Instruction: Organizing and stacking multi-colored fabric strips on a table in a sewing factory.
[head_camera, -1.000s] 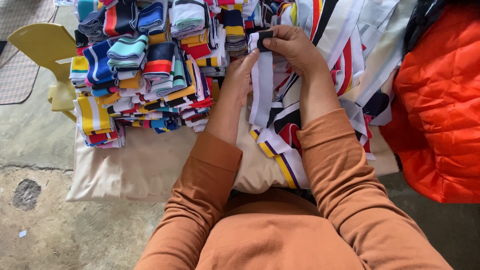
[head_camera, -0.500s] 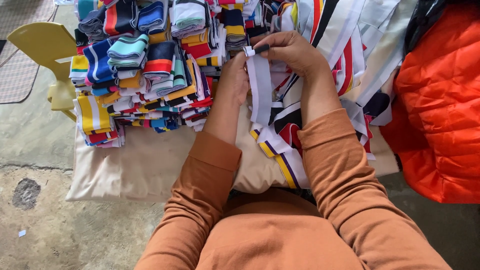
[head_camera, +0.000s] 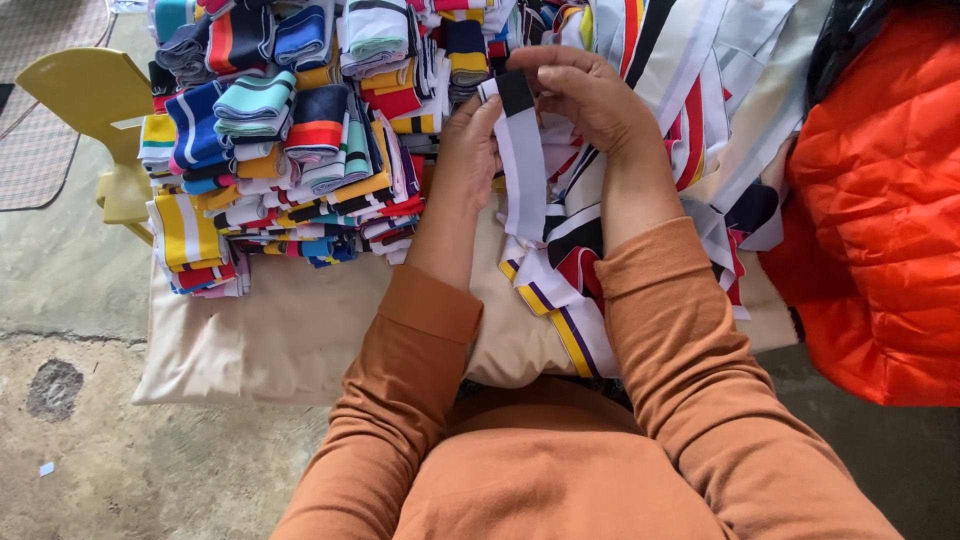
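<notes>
You hold a white knit strip with a black band upright between both hands: your right hand pinches its top end, and your left hand grips its left edge. Loose striped strips lie under and right of your right hand. Folded striped bundles are stacked left of your left hand. An orange padded jacket lies far right.

Yellow plastic chair at ten o'clock, checked mat beside it; orange quilted jacket at three o'clock; concrete floor at seven.
</notes>
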